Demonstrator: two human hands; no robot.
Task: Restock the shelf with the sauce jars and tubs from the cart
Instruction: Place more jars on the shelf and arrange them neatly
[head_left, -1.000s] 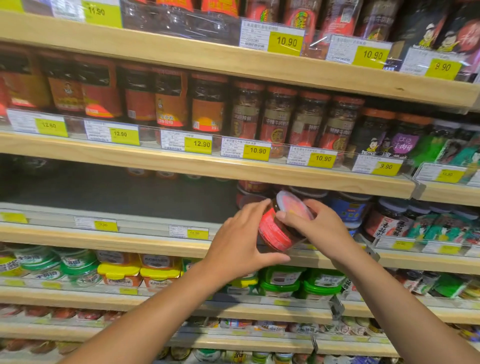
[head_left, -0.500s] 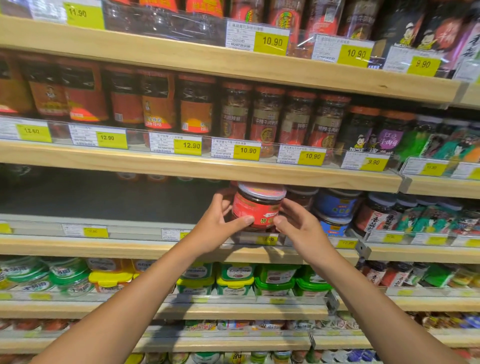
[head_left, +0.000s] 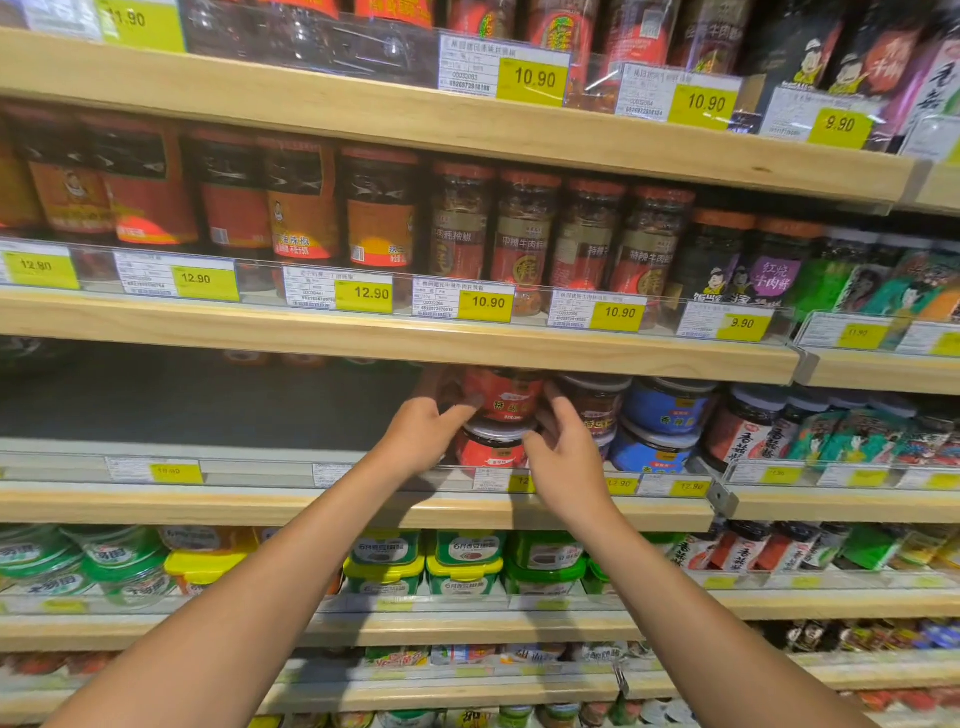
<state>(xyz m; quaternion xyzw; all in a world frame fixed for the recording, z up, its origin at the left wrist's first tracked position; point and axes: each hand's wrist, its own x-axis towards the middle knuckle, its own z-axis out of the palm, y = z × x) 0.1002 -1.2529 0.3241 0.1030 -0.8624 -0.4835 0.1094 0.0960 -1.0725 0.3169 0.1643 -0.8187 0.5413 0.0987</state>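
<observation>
A short red-labelled sauce jar (head_left: 503, 396) stands upright on top of another red jar (head_left: 492, 448) on the third wooden shelf (head_left: 291, 501). My left hand (head_left: 426, 431) holds the upper jar's left side with thumb and fingers curled round it. My right hand (head_left: 563, 449) holds its right side, fingers reaching up along the jar. The jar's top is partly hidden under the shelf board above. The cart is out of view.
Brown and blue jars (head_left: 667, 410) are stacked just right of the red ones. Left of them the same shelf is a dark bare stretch (head_left: 208, 400). Tall jars (head_left: 524, 234) fill the shelf above; green and yellow tubs (head_left: 462, 566) sit below.
Both hands turned the tilted jar upright, then carried it up and back into the shelf, onto the lower red jar.
</observation>
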